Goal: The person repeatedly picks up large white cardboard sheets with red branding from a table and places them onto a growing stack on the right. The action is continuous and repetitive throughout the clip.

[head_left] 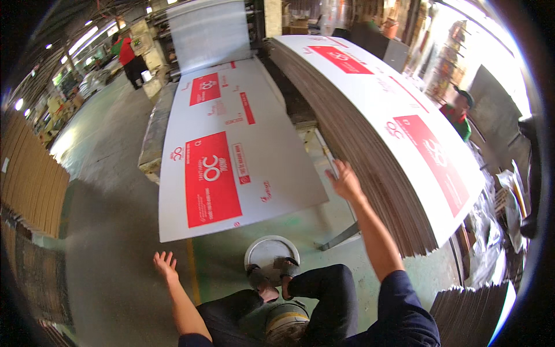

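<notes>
A large white cardboard sheet with red printed panels [277,156] reaches out toward me from a machine, its near edge hanging over the floor. Just below that sheet's near left corner is my left hand [166,267], fingers apart and holding nothing. My right hand [346,180] is raised beyond the sheet's right corner, fingers spread, with nothing in it. It is close to the side of a tall stack of similar printed sheets [370,133]; whether it touches the stack I cannot tell.
The machine's roller with clear film [211,34] stands ahead. A round white stool top or lid [272,246] is under my feet. Brown cardboard stacks [34,173] line the left. One person [127,58] stands far left; another [459,113] is beyond the right stack. More sheets [471,312] lie lower right.
</notes>
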`<state>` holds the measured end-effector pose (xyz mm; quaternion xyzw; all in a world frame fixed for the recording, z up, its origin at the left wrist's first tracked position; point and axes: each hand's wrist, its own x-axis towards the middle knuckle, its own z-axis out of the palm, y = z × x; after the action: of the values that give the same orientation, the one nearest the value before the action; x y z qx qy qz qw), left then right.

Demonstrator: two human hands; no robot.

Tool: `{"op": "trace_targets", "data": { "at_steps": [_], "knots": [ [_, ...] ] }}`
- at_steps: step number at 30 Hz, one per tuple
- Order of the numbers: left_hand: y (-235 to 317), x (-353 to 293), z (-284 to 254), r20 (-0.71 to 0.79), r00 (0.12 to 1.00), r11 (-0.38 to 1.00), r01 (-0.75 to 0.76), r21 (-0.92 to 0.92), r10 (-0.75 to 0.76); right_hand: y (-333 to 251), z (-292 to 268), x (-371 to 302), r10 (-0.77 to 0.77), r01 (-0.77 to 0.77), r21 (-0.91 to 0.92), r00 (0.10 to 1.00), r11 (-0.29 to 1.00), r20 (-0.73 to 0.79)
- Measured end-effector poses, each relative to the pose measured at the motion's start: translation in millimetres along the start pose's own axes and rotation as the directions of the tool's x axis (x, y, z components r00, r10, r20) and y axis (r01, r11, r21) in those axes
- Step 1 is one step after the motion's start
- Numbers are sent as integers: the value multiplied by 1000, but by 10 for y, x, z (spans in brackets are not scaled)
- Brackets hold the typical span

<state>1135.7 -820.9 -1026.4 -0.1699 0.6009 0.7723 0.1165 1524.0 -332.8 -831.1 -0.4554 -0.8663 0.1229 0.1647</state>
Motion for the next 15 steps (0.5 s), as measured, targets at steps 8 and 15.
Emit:
{"op": "trace_targets", "data": {
  "at_steps": [8, 15],
  "knots": [
    [-982, -2125, -317, 471, 802, 914, 217, 342, -366, 1315, -2056, -2126, 516, -557, -371, 830, 743, -211],
    [-1105, -3251, 50, 750, 443, 871, 234, 432, -491, 1617, -2102, -2837, 221, -288, -450, 955, 845, -196]
  ]
}}
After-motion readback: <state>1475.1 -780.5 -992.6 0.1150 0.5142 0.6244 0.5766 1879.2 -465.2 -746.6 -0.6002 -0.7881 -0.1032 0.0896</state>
